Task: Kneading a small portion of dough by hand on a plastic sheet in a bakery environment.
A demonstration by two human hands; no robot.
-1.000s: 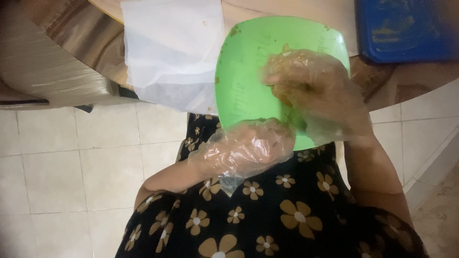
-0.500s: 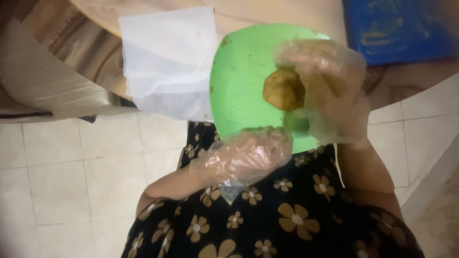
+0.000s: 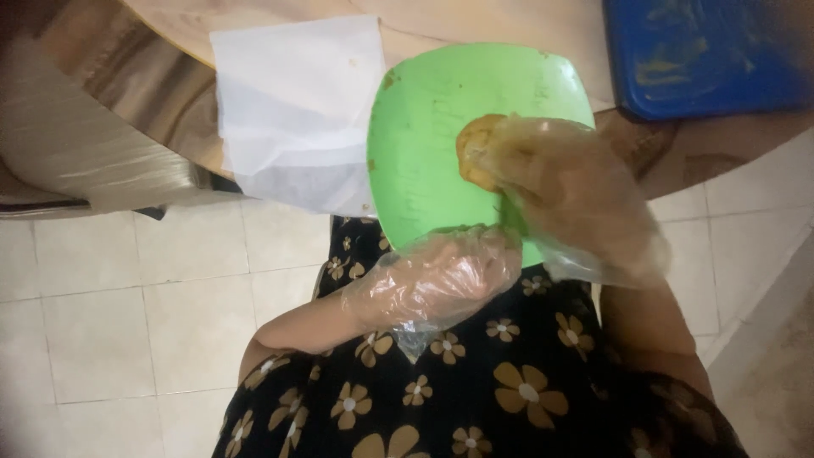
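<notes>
Left hand [image 3: 441, 280], gloved, grip clamped on near rim of green plate [image 3: 441, 144], tilting it steady. Right hand [image 3: 564, 199], gloved, grip closed on brown lump [image 3: 476, 148], pressing it against the plate face. White paper [image 3: 297, 102] lies left, on the counter [image 3: 127, 93]

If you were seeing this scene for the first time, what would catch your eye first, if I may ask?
The bright green square plastic plate at the centre stands out, its lower edge gripped by the left hand in a clear plastic glove. The gloved right hand holds a brownish round lump of food against the plate. Behind lie a white sheet of paper on the wooden table and a blue plastic tray at top right.
</notes>
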